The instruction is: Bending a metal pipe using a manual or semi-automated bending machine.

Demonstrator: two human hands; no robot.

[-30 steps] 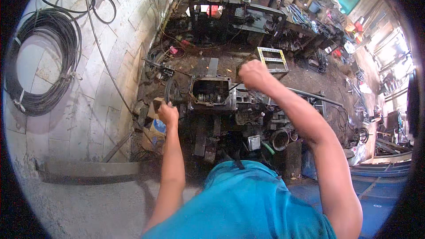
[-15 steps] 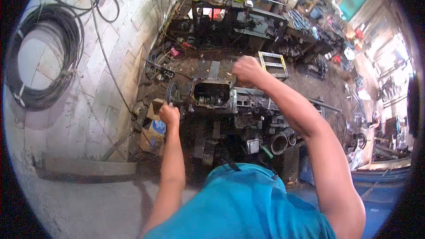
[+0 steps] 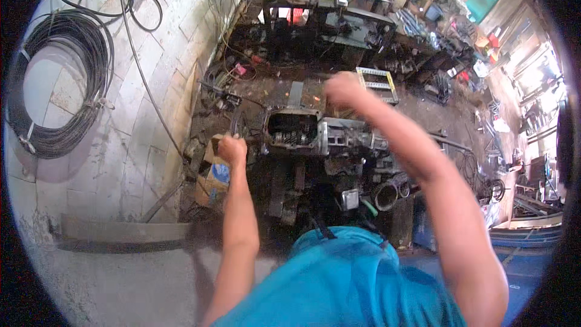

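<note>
My left hand (image 3: 232, 149) is closed just below the lower rim of a dark wheel (image 3: 236, 118); what its fingers hold, if anything, is hidden. To the wheel's right sits a greasy metal gearbox housing (image 3: 321, 134), open at the top, with toothed gears (image 3: 292, 137) showing inside. My right hand (image 3: 344, 91) makes a fist above and right of that opening, slightly blurred. I cannot make out anything in it. A cast extension of the housing continues rightward beneath my right forearm.
A cardboard box (image 3: 212, 184) stands by my left forearm. Beyond my right fist lies a yellow-edged frame (image 3: 376, 85). A cluttered workbench (image 3: 363, 17) runs across the back. Coiled black hose (image 3: 100, 79) hangs on the left wall. A round metal ring (image 3: 385, 196) lies near my waist.
My right fist has shifted slightly right and up. The left hand stays below the wheel, which appears narrower. The whole view has tilted a little.
</note>
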